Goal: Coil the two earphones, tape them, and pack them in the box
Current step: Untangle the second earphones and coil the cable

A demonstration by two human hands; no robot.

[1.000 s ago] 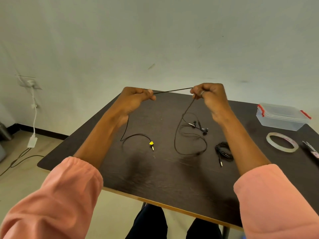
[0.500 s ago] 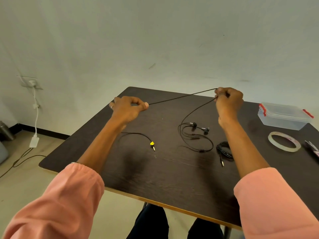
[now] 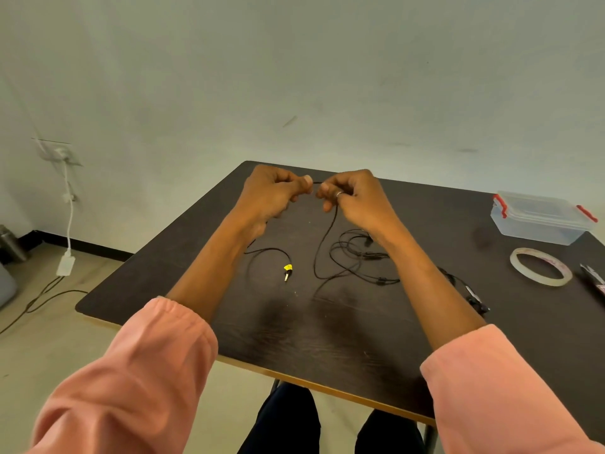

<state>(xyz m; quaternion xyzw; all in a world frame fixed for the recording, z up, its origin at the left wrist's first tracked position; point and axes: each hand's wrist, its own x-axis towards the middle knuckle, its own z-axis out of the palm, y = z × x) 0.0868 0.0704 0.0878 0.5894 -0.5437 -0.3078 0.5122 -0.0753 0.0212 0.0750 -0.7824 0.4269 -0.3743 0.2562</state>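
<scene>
Closing in from the wide stretch of half a second ago, your left hand (image 3: 273, 191) and right hand (image 3: 352, 194) are now meeting above the far middle of the dark table (image 3: 327, 339), each pinching the black earphone cable (image 3: 327, 237) between thumb and curled fingers, with only a short run of cord showing between them. You are working the first earphone: its yellow-tagged jack (image 3: 287, 271) is lying on the table below your left wrist, and the rest of the lead is trailing in loose loops under your right forearm, so no coil is formed yet. You are leaving the second earphone (image 3: 471, 294) bundled just right of your right forearm, partly hidden, and whether it is neatly wound cannot be told. Taping and packing are looking wholly undone. You are keeping the roll of clear tape (image 3: 540, 267) flat at the right, a dark tool (image 3: 592, 278) beside it at the frame edge, and the clear plastic box (image 3: 540, 217) with red clips beyond, lid seemingly on. Slack loops near the second earphone are likely to snag as you wind.
</scene>
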